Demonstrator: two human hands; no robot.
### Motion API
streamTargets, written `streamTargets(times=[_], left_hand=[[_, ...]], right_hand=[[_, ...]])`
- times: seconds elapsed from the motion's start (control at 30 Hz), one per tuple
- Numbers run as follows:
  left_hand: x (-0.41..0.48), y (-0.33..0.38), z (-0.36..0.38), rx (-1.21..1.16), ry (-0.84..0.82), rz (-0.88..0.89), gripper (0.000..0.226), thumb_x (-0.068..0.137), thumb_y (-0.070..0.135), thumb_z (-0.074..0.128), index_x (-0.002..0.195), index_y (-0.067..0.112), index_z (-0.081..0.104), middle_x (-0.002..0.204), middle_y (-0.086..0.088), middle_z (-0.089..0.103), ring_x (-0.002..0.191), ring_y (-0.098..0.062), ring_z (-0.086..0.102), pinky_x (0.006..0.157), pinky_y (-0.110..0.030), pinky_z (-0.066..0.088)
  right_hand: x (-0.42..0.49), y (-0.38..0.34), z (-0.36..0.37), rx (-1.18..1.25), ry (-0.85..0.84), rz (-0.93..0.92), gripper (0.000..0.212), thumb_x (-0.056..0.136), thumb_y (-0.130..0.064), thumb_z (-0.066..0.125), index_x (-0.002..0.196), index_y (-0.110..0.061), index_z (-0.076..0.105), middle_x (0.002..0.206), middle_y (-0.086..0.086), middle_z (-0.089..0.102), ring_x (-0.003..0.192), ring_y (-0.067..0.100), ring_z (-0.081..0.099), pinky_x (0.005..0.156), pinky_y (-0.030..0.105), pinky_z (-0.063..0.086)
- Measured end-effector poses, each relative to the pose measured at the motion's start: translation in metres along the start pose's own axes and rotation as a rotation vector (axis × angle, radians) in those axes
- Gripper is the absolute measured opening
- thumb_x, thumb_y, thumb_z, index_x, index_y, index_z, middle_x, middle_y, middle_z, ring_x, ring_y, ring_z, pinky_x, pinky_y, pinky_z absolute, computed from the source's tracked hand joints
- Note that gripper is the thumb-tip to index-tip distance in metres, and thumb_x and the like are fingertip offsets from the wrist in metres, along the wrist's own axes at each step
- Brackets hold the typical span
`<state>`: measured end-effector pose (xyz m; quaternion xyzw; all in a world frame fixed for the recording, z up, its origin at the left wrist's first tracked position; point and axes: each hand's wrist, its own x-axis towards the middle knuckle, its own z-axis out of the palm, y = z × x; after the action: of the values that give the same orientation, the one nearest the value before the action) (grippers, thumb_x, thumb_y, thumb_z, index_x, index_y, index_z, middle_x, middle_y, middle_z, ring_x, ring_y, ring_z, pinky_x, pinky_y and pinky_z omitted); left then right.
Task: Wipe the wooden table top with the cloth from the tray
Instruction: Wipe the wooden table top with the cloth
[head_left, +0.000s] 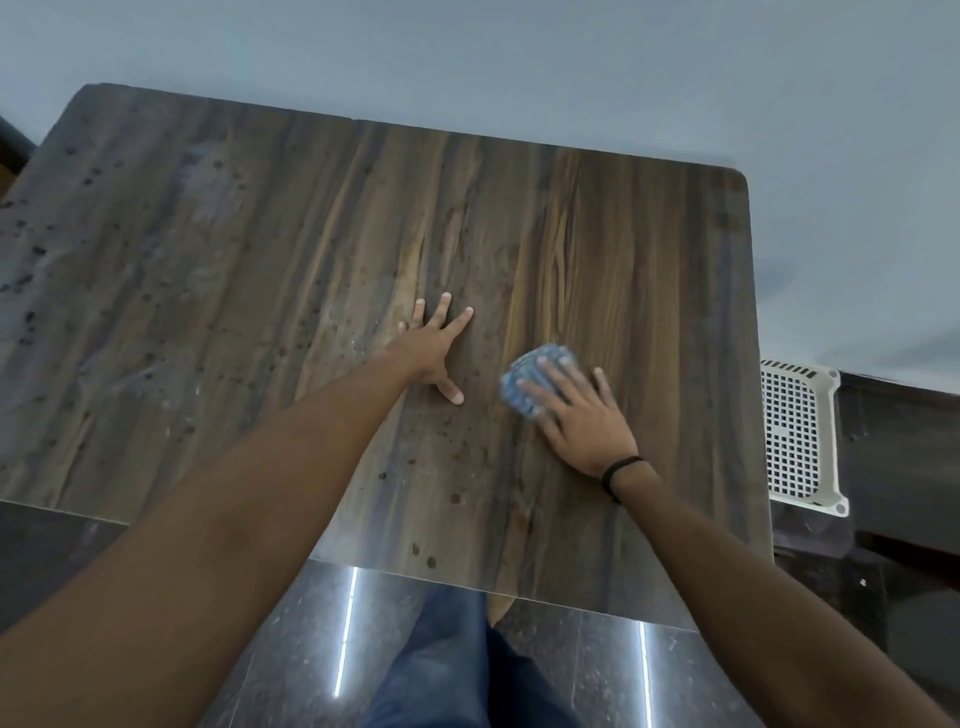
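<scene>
The wooden table top (260, 249) fills the middle of the view, brown with dark streaks and many small dark spots, mostly on its left half. A small blue patterned cloth (530, 371) lies flat on the wood right of centre. My right hand (582, 415) presses down on the cloth with its fingers spread over it. My left hand (434, 348) rests flat on the bare wood just left of the cloth, fingers apart, holding nothing. A white perforated tray (800, 431) sits on a dark surface beyond the table's right edge.
A pale grey wall runs behind the table's far edge. Dark glossy floor tiles (571, 670) and my blue trouser leg (457, 665) show below the near edge. A dark ledge (898, 457) holds the tray at the right.
</scene>
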<state>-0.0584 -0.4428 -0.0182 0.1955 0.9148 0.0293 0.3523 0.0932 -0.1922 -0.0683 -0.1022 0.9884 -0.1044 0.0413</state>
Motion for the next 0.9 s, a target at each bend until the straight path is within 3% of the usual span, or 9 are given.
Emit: streamTargets(times=[0.07, 0.1, 0.23, 0.37, 0.5, 0.63, 0.77, 0.8, 0.9], left_hand=[[0.000, 0.000, 0.001, 0.004, -0.003, -0.011, 0.149, 0.057, 0.052, 0.092, 0.156, 0.035, -0.019, 0.160, -0.003, -0.035, 0.147, -0.041, -0.026, 0.119, -0.061, 0.004], [0.000, 0.000, 0.001, 0.004, -0.007, -0.016, 0.149, 0.057, 0.051, 0.092, 0.155, 0.035, -0.019, 0.160, -0.002, -0.036, 0.147, -0.041, -0.026, 0.119, -0.061, 0.004], [0.000, 0.002, 0.001, 0.008, -0.008, -0.021, 0.149, 0.057, 0.051, 0.092, 0.156, 0.036, -0.018, 0.160, -0.003, -0.034, 0.148, -0.041, -0.024, 0.119, -0.061, 0.005], [-0.001, 0.004, -0.001, 0.002, -0.002, -0.030, 0.149, 0.057, 0.050, 0.092, 0.156, 0.036, -0.018, 0.161, -0.002, -0.034, 0.148, -0.040, -0.025, 0.119, -0.061, 0.004], [-0.010, 0.007, 0.000, 0.013, -0.010, -0.013, 0.149, 0.059, 0.053, 0.090, 0.155, 0.034, -0.022, 0.161, -0.004, -0.034, 0.145, -0.041, -0.029, 0.119, -0.060, 0.002], [-0.030, 0.006, 0.007, -0.014, -0.028, 0.027, 0.150, 0.059, 0.057, 0.089, 0.153, 0.036, -0.025, 0.158, 0.000, -0.038, 0.143, -0.038, -0.036, 0.119, -0.059, -0.001], [-0.036, 0.009, 0.025, 0.031, -0.082, 0.011, 0.150, 0.059, 0.053, 0.091, 0.154, 0.034, -0.024, 0.157, -0.001, -0.040, 0.144, -0.040, -0.032, 0.119, -0.059, 0.000], [-0.036, 0.010, 0.028, 0.040, -0.076, 0.003, 0.151, 0.059, 0.052, 0.092, 0.154, 0.034, -0.024, 0.157, -0.001, -0.041, 0.145, -0.040, -0.031, 0.119, -0.059, 0.000], [-0.035, 0.007, 0.027, 0.054, -0.068, -0.013, 0.152, 0.057, 0.052, 0.092, 0.154, 0.034, -0.024, 0.157, -0.001, -0.040, 0.145, -0.041, -0.030, 0.119, -0.060, 0.004]], right_hand=[[0.002, -0.011, 0.001, 0.099, 0.075, 0.406, 0.053, 0.105, -0.046, 0.029, 0.157, -0.041, 0.025, 0.168, -0.004, 0.016, 0.156, 0.025, 0.008, 0.123, 0.060, 0.009], [0.001, -0.025, 0.003, 0.075, 0.076, 0.393, 0.054, 0.105, -0.046, 0.029, 0.158, -0.039, 0.025, 0.168, -0.001, 0.017, 0.155, 0.027, 0.010, 0.123, 0.060, 0.010], [-0.020, -0.008, 0.005, -0.061, 0.005, -0.293, 0.050, 0.105, -0.046, 0.029, 0.155, -0.041, 0.030, 0.166, -0.004, 0.023, 0.154, 0.022, 0.018, 0.121, 0.057, 0.020], [-0.022, -0.006, 0.001, 0.086, 0.100, 0.360, 0.053, 0.105, -0.045, 0.029, 0.157, -0.039, 0.026, 0.168, -0.002, 0.018, 0.155, 0.026, 0.012, 0.122, 0.059, 0.017], [-0.040, -0.002, 0.002, -0.054, -0.018, -0.223, 0.052, 0.105, -0.047, 0.027, 0.157, -0.040, 0.027, 0.167, -0.003, 0.020, 0.155, 0.023, 0.015, 0.123, 0.053, 0.018], [-0.040, -0.007, -0.002, 0.092, 0.059, 0.357, 0.054, 0.104, -0.047, 0.025, 0.158, -0.040, 0.021, 0.169, -0.004, 0.012, 0.156, 0.024, 0.008, 0.123, 0.056, 0.015], [-0.054, -0.007, 0.002, -0.041, -0.058, -0.255, 0.052, 0.105, -0.048, 0.026, 0.157, -0.040, 0.025, 0.168, -0.002, 0.018, 0.155, 0.025, 0.013, 0.123, 0.053, 0.019], [-0.053, 0.001, -0.002, -0.033, -0.060, -0.238, 0.052, 0.105, -0.048, 0.025, 0.157, -0.042, 0.024, 0.168, -0.005, 0.017, 0.156, 0.022, 0.011, 0.123, 0.053, 0.018], [-0.053, -0.012, 0.000, 0.098, 0.031, 0.286, 0.054, 0.104, -0.048, 0.024, 0.157, -0.042, 0.023, 0.168, -0.004, 0.015, 0.156, 0.023, 0.009, 0.123, 0.056, 0.017]])
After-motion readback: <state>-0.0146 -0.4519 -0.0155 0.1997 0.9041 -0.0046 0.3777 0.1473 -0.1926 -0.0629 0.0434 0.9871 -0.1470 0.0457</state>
